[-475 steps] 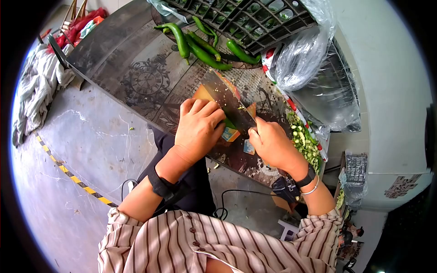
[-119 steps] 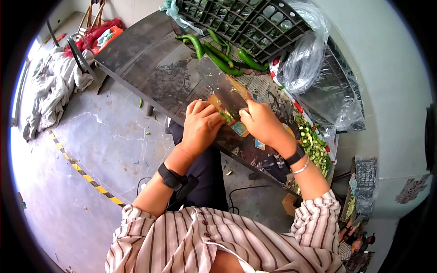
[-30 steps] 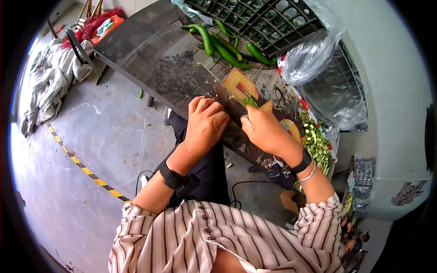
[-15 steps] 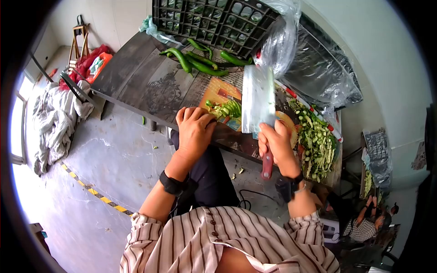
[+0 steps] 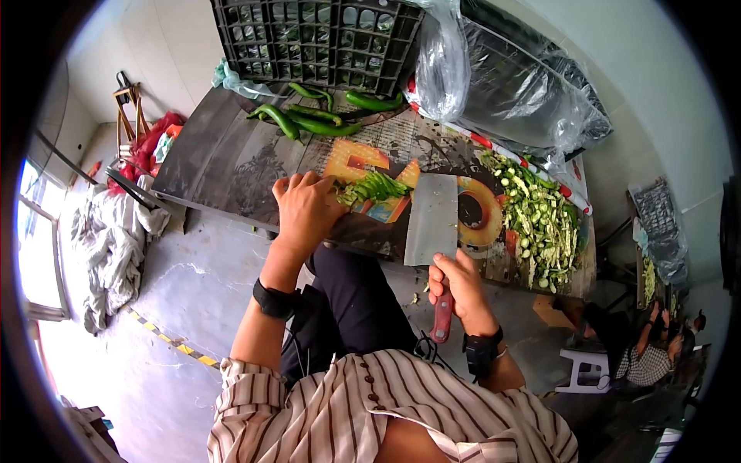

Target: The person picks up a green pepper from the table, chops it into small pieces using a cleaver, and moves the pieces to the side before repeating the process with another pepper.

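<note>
At table [image 5: 224,162], R hand [image 5: 463,289] fists cleaver [image 5: 431,220]; L hand [image 5: 305,208] loose by peppers [image 5: 374,187].

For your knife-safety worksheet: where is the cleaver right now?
Head view, centre: the cleaver is in the right hand, blade over the near edge of the table, between the sliced green peppers and the chopped pile.

A broad red-handled cleaver [image 5: 431,218] faces flat-side up just beside a heap of sliced green chillies [image 5: 374,187].
</note>
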The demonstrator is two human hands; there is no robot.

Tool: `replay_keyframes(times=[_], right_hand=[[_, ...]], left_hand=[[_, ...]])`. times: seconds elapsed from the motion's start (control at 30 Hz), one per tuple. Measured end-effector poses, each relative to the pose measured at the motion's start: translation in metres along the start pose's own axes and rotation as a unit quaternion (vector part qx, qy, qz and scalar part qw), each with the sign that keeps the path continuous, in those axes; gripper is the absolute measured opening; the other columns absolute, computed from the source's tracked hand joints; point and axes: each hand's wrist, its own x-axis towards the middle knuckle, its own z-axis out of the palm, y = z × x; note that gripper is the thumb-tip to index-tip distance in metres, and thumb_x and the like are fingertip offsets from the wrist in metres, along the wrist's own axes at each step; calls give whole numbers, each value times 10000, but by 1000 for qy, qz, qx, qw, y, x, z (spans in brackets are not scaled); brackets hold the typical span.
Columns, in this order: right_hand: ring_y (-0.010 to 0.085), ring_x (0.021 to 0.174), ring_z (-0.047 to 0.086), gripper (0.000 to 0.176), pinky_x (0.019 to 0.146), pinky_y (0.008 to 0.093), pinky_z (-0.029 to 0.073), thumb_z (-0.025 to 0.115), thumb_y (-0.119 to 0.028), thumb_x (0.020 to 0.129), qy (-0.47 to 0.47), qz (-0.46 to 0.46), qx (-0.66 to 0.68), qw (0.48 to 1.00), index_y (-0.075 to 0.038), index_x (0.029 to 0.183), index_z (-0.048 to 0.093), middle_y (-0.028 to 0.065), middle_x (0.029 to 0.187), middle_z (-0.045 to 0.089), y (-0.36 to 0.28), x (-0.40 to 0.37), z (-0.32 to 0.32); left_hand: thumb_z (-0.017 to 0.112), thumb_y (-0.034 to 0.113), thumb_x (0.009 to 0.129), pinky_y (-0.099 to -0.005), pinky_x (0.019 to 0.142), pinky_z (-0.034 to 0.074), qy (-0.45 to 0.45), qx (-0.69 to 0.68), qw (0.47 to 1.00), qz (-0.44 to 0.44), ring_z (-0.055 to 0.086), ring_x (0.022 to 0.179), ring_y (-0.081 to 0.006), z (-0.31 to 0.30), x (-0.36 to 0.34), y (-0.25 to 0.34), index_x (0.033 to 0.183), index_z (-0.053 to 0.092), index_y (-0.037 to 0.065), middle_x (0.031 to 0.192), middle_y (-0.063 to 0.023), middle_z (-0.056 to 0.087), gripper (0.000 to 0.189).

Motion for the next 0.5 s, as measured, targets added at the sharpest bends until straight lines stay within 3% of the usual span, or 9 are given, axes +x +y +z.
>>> replay_keyframes(times=[0.13, 0.33, 0.5], right_hand=[[134, 490, 512, 121, 406, 324, 472, 543, -138, 963, 2, 3, -23, 1000, -62, 956, 450, 39, 696, 492, 6, 10, 8], [122, 492, 515, 103, 401, 313, 474, 532, -139, 969, -57, 19, -37, 998, -64, 972, 463, 29, 714, 494, 14, 23, 30], [116, 458, 508, 109, 384, 307, 467, 547, -130, 957, -80, 31, -17, 996, -58, 978, 468, 34, 669, 495, 20, 28, 40]], left_hand=[[746, 342, 688, -485, 995, 291, -23, -9, 999, 46, 582, 1007, -252, 4, 13, -1, 996, 727, 141, 921, -47, 662, 368], [697, 370, 743, -483, 993, 280, -86, 3, 995, 53, 588, 998, -258, 15, 23, 5, 1038, 721, 181, 915, -64, 665, 351], [681, 324, 756, -447, 942, 331, -34, -38, 996, 76, 609, 919, -254, 24, 21, 13, 1006, 724, 160, 820, -71, 662, 302]])
